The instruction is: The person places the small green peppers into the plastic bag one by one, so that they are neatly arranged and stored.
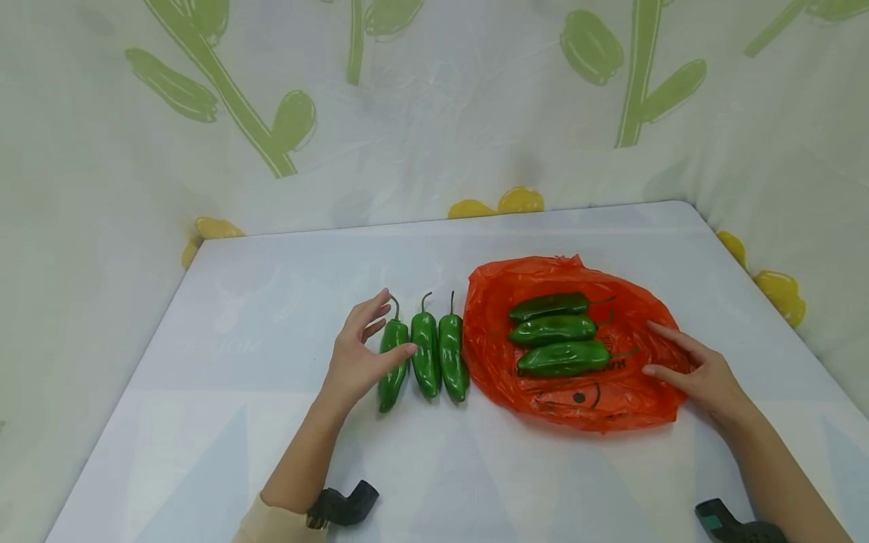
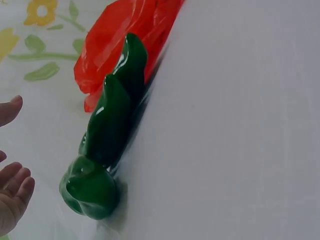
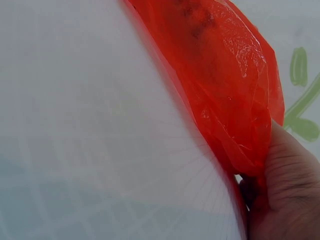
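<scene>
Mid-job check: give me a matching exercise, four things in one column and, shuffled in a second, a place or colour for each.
Things
1. Left hand
2. Right hand
3. Bag
4. Row of three peppers

Place or colour
A. Red, with three other peppers lying on it
B. Just left of the bag, stems pointing away from the person
C. At the leftmost pepper, fingers spread
D. At the bag's right side

Pairs: 1-C, 2-D, 3-A, 4-B

Screened-off spot, room type unclear, leaf-and-flower sheeting (image 1: 434,136) around three sides of a pale table (image 1: 285,302)
</scene>
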A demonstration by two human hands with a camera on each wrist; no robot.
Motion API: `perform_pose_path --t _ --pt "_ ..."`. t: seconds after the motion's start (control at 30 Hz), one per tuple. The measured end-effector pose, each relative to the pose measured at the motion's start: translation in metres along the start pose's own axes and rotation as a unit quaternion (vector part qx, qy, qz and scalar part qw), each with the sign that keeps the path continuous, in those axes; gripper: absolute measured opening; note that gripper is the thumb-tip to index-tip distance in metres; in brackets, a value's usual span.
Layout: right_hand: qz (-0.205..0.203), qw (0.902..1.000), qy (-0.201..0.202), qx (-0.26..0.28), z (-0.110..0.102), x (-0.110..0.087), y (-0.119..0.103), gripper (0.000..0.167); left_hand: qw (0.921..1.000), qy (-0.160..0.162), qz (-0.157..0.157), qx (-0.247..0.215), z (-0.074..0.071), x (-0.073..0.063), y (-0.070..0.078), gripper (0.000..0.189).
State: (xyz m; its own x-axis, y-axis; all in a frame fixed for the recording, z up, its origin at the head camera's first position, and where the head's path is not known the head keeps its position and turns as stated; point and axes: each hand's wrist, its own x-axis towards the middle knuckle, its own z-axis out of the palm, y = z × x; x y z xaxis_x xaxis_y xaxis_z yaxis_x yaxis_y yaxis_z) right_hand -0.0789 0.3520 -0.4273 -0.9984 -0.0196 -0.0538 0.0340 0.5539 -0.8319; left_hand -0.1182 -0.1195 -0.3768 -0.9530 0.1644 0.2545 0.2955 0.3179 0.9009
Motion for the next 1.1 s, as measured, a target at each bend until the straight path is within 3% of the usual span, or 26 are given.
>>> perform_pose_path --t 0.27,0.4,0.57,0.9,1.1 --pt "0.004 1.0000 -0.002 -0.005 0.000 0.000 -0.002 0.064 0.9948 -0.023 -0.098 0.013 -0.005 0.001 -0.015 0.086" --pt "0.017 0.9998 -0.005 -0.007 0.000 0.000 -0.003 0.064 0.9906 -0.042 -0.128 0.022 -0.005 0.001 -0.025 0.086" --pt "0.015 0.9998 -0.007 -0.006 -0.001 0.000 -0.003 0.064 0.9875 -0.064 -0.141 0.030 -0.004 0.002 -0.036 0.086" --pt "0.018 0.9998 -0.006 -0.003 -0.002 0.000 -0.002 0.064 0.9816 -0.067 -0.168 0.061 0.004 0.003 -0.044 0.082" --pt "0.022 0.9997 -0.008 -0.006 -0.002 0.000 -0.002 0.064 0.9876 -0.025 -0.138 0.071 0.005 0.001 -0.047 0.071"
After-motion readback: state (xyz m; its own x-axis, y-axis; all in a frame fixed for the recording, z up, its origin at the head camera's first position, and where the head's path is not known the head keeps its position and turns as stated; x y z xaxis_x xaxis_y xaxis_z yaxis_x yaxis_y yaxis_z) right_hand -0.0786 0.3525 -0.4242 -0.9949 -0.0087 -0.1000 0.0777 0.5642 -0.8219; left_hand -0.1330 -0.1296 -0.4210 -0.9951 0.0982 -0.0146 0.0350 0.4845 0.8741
